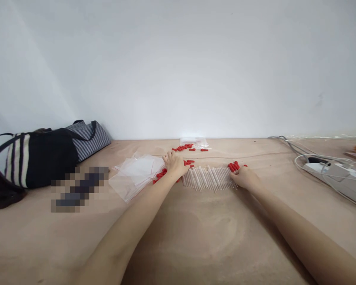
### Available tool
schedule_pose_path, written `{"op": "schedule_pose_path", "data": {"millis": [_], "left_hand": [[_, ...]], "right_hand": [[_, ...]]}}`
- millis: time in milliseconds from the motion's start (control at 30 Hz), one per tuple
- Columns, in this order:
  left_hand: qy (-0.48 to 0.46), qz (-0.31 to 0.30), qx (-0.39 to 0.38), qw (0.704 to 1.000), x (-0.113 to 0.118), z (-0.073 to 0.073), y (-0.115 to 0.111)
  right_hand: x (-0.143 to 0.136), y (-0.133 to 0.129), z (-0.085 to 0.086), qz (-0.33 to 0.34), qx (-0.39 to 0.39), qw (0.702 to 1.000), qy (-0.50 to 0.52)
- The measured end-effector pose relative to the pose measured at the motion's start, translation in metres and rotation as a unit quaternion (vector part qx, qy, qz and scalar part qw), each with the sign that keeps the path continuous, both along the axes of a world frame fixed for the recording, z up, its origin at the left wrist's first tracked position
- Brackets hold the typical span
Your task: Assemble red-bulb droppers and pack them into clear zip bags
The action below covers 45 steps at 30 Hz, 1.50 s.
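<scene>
A row of thin clear tubes [209,179], like dropper pipettes, lies side by side on the wooden table. At the row's left end is my left hand [175,164], fingers apart over a scatter of red rubber bulbs [163,173]; its thumb reaches toward the tubes. My right hand [245,178] is at the right end of the row, its fingers drawn together beside the last tubes. What it pinches, if anything, is hidden. A small cluster of red bulbs [233,166] touches or lies just behind its fingertips.
Clear zip bags [136,174] lie spread left of my left hand. Farther back are more red bulbs [182,148] and a bag with thin white sticks [195,141]. Fabric bags [53,154] stand at left near a blurred dark item [81,190]. A power strip with cables [338,178] sits at right.
</scene>
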<state>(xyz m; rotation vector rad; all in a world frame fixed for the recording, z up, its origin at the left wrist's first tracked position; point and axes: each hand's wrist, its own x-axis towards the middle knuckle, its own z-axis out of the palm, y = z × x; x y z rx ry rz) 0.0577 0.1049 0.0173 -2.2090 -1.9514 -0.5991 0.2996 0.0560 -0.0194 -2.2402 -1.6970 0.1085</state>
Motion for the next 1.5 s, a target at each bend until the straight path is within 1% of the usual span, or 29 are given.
{"op": "schedule_pose_path", "data": {"millis": [133,200,267,333,367,433,467,500,533,600,633,700,733,767,833,900,967,1167,1400,1500], "left_hand": [[-0.004,0.004,-0.003,1.000,0.005,-0.001,0.005],[-0.014,-0.001,0.002,1.000,0.005,0.003,0.004],[-0.025,-0.020,0.015,0.999,0.004,0.010,-0.004],[-0.035,-0.064,0.031,0.997,0.001,0.015,-0.019],[-0.038,-0.097,0.036,0.994,-0.002,0.016,-0.029],[-0.043,-0.157,0.034,0.986,-0.010,0.013,-0.053],[-0.050,-0.193,0.027,0.980,-0.015,0.010,-0.065],[-0.080,-0.252,0.011,0.964,-0.021,0.005,-0.077],[-0.111,-0.284,-0.008,0.952,-0.026,0.000,-0.086],[-0.152,-0.300,-0.039,0.941,-0.034,-0.012,-0.100],[-0.170,-0.297,-0.047,0.938,-0.038,-0.017,-0.103],[-0.202,-0.289,-0.056,0.934,-0.042,-0.025,-0.104],[-0.214,-0.286,-0.056,0.932,-0.043,-0.028,-0.102],[-0.220,-0.284,-0.055,0.932,-0.044,-0.030,-0.100],[-0.220,-0.284,-0.052,0.932,-0.045,-0.032,-0.097],[-0.219,-0.287,-0.049,0.931,-0.045,-0.033,-0.095],[-0.224,-0.288,-0.051,0.930,-0.045,-0.033,-0.095],[-0.229,-0.288,-0.050,0.928,-0.045,-0.032,-0.096],[-0.245,-0.295,0.011,0.924,-0.045,-0.031,-0.098],[-0.260,-0.304,0.014,0.917,-0.044,-0.031,-0.099]], "right_hand": [[-0.001,0.001,0.002,-0.003,-0.023,1.000,0.014],[-0.001,-0.001,0.003,0.000,-0.023,1.000,0.022],[-0.002,-0.003,0.005,0.007,-0.017,0.999,0.031],[-0.002,-0.005,0.007,0.014,-0.006,0.999,0.040],[-0.002,-0.005,0.008,0.017,0.001,0.999,0.045],[-0.002,-0.006,0.011,0.026,0.022,0.998,0.056],[-0.004,-0.007,0.013,0.032,0.033,0.997,0.061],[-0.006,-0.009,0.014,0.039,0.042,0.996,0.066],[-0.010,-0.011,0.015,0.052,0.055,0.994,0.074],[-0.021,-0.017,0.014,0.113,0.097,0.983,0.105],[-0.029,-0.022,0.013,0.156,0.127,0.971,0.125],[-0.045,-0.032,0.010,0.253,0.190,0.935,0.161],[-0.053,-0.037,0.008,0.289,0.214,0.918,0.165],[-0.061,-0.042,0.005,0.323,0.226,0.905,0.157],[-0.073,-0.051,0.001,0.388,0.227,0.884,0.128],[-0.079,-0.056,-0.001,0.430,0.215,0.871,0.103],[-0.080,-0.059,-0.002,0.443,0.209,0.867,0.096],[-0.079,-0.058,-0.002,0.445,0.196,0.869,0.089],[-0.086,-0.062,-0.003,0.445,0.209,0.863,0.118],[-0.088,-0.066,-0.001,0.443,0.215,0.861,0.129]]}}
